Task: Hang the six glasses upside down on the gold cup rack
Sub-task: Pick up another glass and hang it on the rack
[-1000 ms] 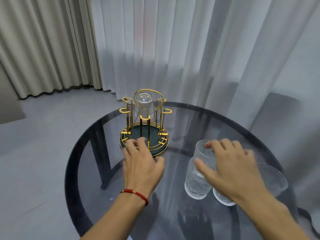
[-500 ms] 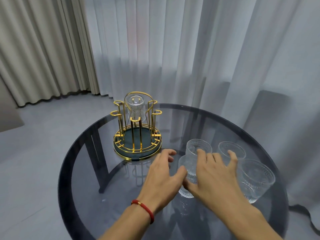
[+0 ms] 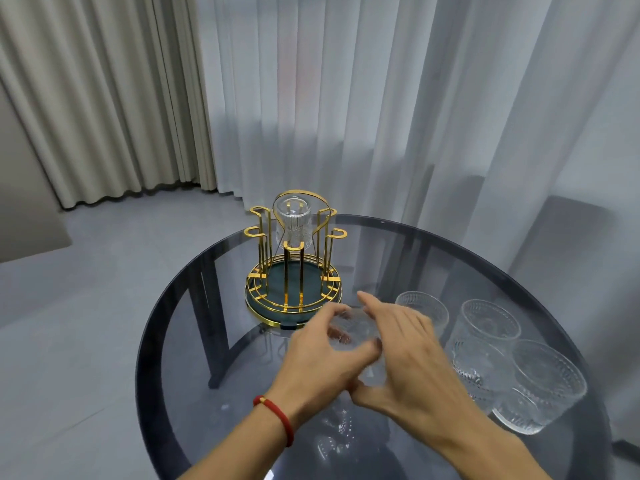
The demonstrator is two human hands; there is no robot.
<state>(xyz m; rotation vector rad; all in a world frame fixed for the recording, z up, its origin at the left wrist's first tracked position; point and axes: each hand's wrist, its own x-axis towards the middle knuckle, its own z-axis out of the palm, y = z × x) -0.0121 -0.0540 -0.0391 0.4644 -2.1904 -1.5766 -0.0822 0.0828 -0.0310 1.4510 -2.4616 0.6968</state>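
Note:
The gold cup rack (image 3: 293,271) stands on the round dark glass table (image 3: 194,306), with one ribbed glass (image 3: 293,220) hung upside down on a far prong. Just in front of the rack, my left hand (image 3: 322,362) and my right hand (image 3: 405,355) both wrap around one clear ribbed glass (image 3: 356,329), which is blurred and tilted between them. To the right, three more glasses stand upright: one behind my right hand (image 3: 424,306), one further right (image 3: 485,337) and the nearest one (image 3: 543,382).
Sheer white curtains hang behind the table, beige drapes at the left. A grey chair back (image 3: 568,244) stands at the right behind the table. The floor is grey tile.
My left hand left the rack base and came right to join my right hand on one glass. The glass has been raised and tilted off the table.

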